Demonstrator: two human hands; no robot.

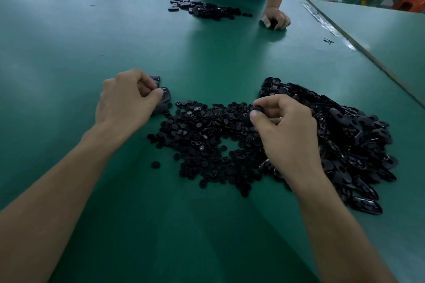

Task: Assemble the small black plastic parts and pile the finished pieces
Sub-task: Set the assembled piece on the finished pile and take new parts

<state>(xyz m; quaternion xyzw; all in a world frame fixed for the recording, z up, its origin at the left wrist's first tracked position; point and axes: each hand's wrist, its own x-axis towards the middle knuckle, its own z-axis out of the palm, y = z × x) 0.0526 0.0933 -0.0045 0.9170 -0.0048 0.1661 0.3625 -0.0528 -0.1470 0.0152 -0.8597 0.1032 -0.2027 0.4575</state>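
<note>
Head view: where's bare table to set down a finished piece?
Free: green table between the round parts and the far pile, and left of the left hand. Crowded: round parts and oval shells around the right hand.

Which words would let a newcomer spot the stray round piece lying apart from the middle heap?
On the green table, look at the heap of small round black pieces in the middle, in front of the wearer. Off its near-left edge, beside the left forearm, lies one round piece. Unlike its neighbours, it sits alone on bare green, touching nothing.
</note>
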